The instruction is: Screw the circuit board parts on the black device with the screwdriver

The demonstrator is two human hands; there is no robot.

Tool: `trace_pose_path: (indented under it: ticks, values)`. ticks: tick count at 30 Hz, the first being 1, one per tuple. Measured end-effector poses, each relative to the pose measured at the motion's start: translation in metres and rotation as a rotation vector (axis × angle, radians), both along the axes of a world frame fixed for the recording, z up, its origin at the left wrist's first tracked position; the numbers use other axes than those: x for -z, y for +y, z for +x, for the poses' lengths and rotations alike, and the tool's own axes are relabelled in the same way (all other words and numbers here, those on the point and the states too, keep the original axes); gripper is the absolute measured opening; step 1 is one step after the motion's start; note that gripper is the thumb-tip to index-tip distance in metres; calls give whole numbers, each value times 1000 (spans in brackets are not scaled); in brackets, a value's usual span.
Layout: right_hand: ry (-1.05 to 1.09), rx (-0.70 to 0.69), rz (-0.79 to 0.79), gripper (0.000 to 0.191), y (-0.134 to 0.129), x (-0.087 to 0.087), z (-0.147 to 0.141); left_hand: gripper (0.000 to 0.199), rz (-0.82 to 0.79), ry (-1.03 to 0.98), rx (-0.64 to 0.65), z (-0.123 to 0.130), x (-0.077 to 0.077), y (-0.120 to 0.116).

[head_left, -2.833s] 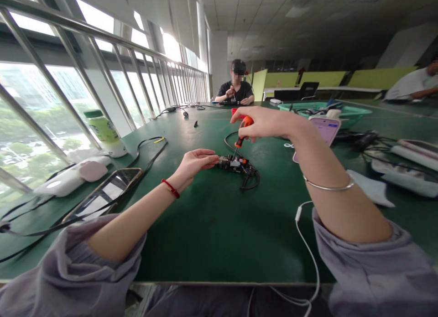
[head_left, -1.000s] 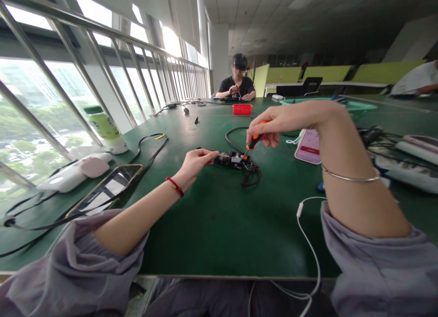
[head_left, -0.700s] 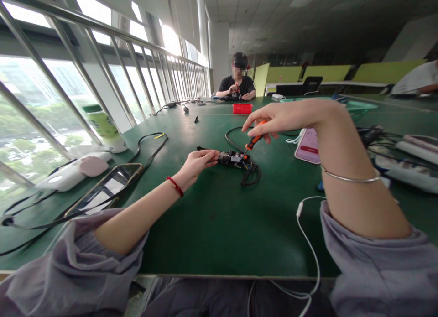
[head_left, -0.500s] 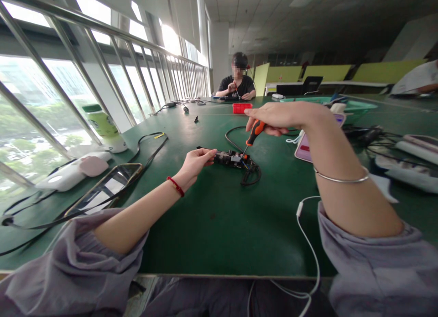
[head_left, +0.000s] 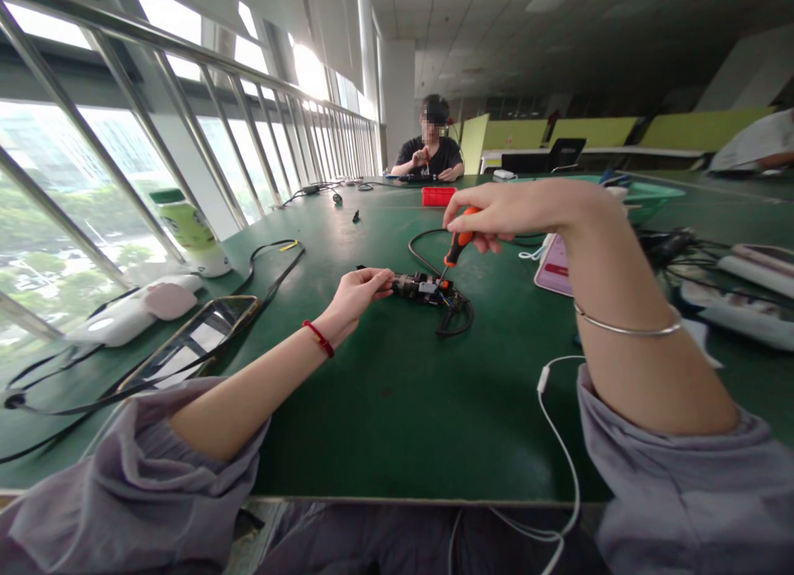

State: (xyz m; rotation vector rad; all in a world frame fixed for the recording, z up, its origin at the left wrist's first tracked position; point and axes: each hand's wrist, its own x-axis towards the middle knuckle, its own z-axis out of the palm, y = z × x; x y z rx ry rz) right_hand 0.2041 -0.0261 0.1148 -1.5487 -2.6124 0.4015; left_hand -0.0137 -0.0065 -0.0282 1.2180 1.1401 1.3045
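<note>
A black cylindrical device (head_left: 406, 286) with exposed inner parts and thin wires lies on the green table (head_left: 397, 426). My left hand (head_left: 360, 295) pinches its left end between thumb and fingers. From its right end a black cable (head_left: 457, 323) loops onto the tabletop. Above that end, my right hand (head_left: 490, 215) is closed round the orange and black handle of a screwdriver (head_left: 461, 248). The screwdriver leans, its shaft pointing down into the device's right part. The exact spot its tip touches is too small to make out.
Left lie a phone (head_left: 192, 343), a black strap (head_left: 273, 285), a white device (head_left: 133, 310) and a green cup (head_left: 192, 232). A red box (head_left: 438, 196) stands ahead, a purple phone (head_left: 554, 269) to the right. A white earphone cord (head_left: 558, 430) runs near me. Another person (head_left: 428, 149) sits opposite.
My right hand has shifted its hold on the screwdriver handle, fingers curling more around it, and the wrist has moved slightly right. The left hand and the device stay in place.
</note>
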Motion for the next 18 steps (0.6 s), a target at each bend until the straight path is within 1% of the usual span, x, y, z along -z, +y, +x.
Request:
trace_pose_path:
  ticks: [3,4,7,9,12,13,15,18]
  values:
    - [-13,-8,36,36,0,-1,-1,26,35,61,-18,0,-1,-1]
    - [-23,16,38,39,-1,-2,-2,28,51,75,-23,0,-1,-2]
    - [-68,133,69,54,-1,-2,-5,32,78,69,-22,0,-1,-3]
    - [-70,143,88,54,-1,-2,-5,32,65,37,1,1,0,-2]
    - [-29,55,81,40,-1,-2,-4,27,28,-3,48,2,2,-1]
    - [-26,37,75,39,-1,-1,-4,24,20,-10,60,2,2,-1]
    - [-43,60,55,41,-1,-1,-4,18,6,-13,78,3,1,-1]
    - [-70,145,12,52,-1,-1,-5,16,3,-8,109,2,0,-2]
